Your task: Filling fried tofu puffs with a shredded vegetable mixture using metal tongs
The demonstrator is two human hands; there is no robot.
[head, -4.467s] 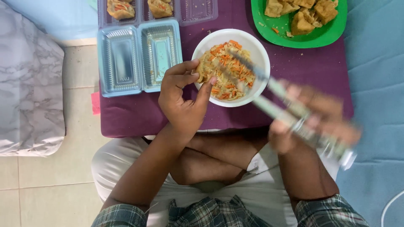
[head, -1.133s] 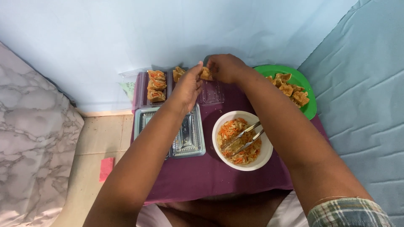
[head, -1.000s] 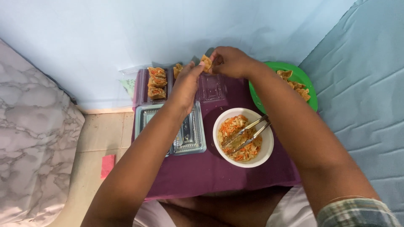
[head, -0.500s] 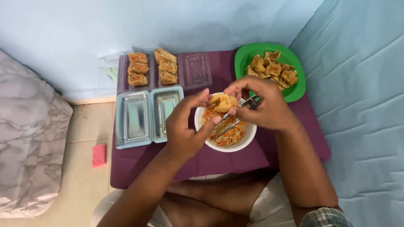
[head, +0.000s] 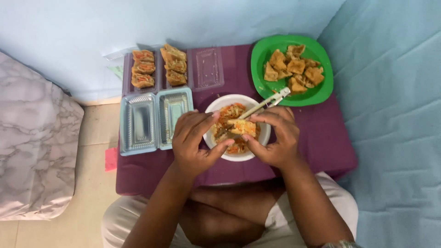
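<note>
— Both hands meet over the white bowl (head: 213,108), don't they?

— Yes. From the head camera, the left hand (head: 195,142) comes up from below with its forearm slanting in from the lower left, fingers curled inward and the thumb reaching toward the other hand. The right hand (head: 273,135) mirrors it, forearm rising from the lower right, fingers bent down over the top.

— What sits between them?

— A piece of fried tofu (head: 242,127), golden-brown, pinched by fingertips of both hands right above the bowl's shredded orange filling (head: 229,112). Both hands are closed on that one piece, close together, thumbs nearly meeting beneath it.

— And the metal thing?

— Tongs (head: 268,102) lean on the bowl's far rim, just beyond the right hand, their tip pointing toward a green plate (head: 262,59) that lies farther out and to the right, bearing a heap of plain tofu pieces (head: 294,69).

— Any packaging?

— Just to the left of the left hand lies an empty clear plastic clamshell tray (head: 154,121), rectangular, with two compartments. Beyond it, farther from the hands, another clear tray (head: 206,69) has three compartments: two hold stuffed tofu pieces (head: 158,66) in rows, the third nearest the plate is empty.

— What is everything on?

— A purple-covered small table (head: 330,138), over the person's crossed legs.
</note>
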